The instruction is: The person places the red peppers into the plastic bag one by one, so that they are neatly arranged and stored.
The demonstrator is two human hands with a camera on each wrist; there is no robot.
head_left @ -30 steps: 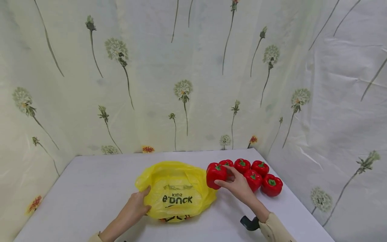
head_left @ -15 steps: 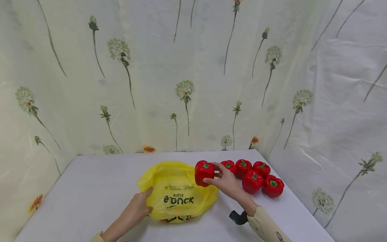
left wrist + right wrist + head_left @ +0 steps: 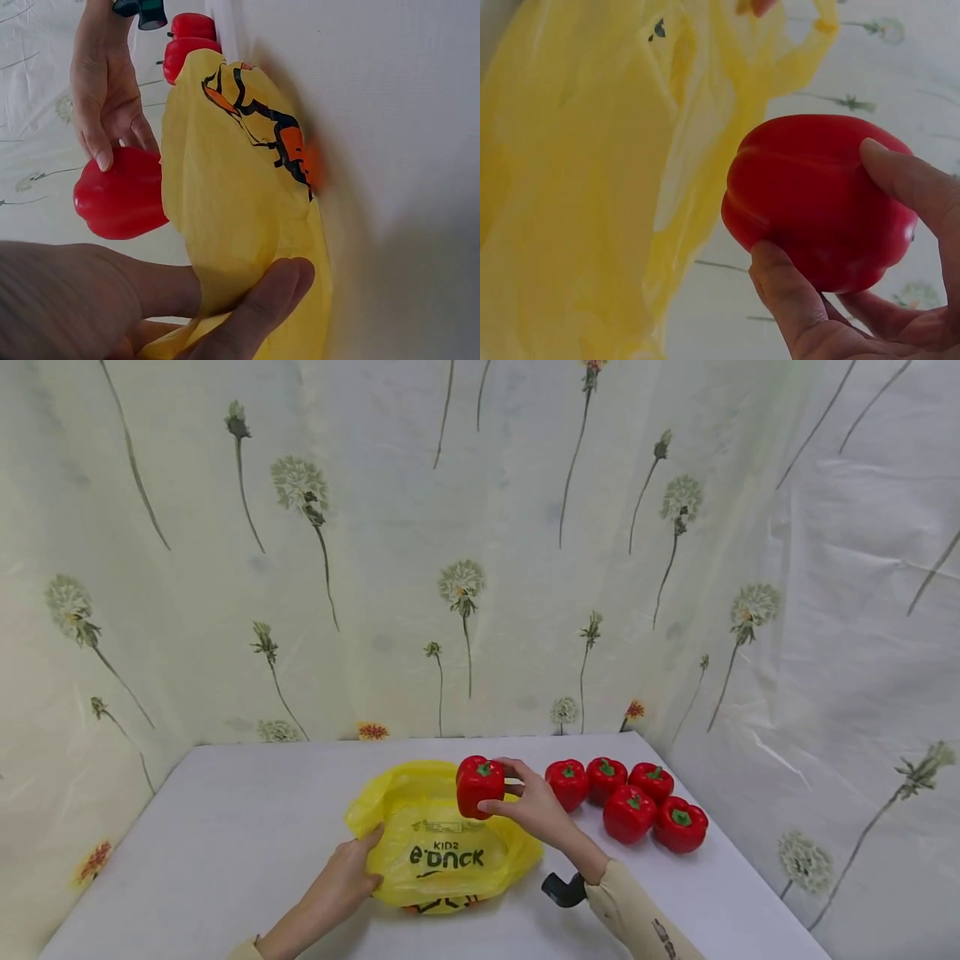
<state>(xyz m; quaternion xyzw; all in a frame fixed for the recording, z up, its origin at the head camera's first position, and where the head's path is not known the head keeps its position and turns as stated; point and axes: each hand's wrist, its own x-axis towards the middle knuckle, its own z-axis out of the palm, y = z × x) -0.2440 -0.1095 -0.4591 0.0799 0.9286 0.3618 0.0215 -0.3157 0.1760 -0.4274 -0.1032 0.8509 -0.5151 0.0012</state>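
A yellow plastic bag (image 3: 442, 868) with dark lettering lies on the table, its mouth spread open. My left hand (image 3: 347, 875) grips the bag's left edge; in the left wrist view its thumb and fingers pinch the yellow plastic (image 3: 225, 202). My right hand (image 3: 534, 803) holds a red bell pepper (image 3: 480, 787) with a green stem, raised over the bag's opening. In the right wrist view, thumb and fingers stand on either side of the bell pepper (image 3: 817, 202), with the bag (image 3: 577, 195) to its left.
Several more red bell peppers (image 3: 628, 814) stand grouped at the right of the white table (image 3: 262, 810). A black wrist-camera mount (image 3: 564, 890) sits under the right wrist. Floral curtains (image 3: 375, 568) rise behind the table and along its right side.
My right hand has carried the bell pepper leftward, away from the other peppers and over the bag's mouth. The left hand keeps its grip on the bag.
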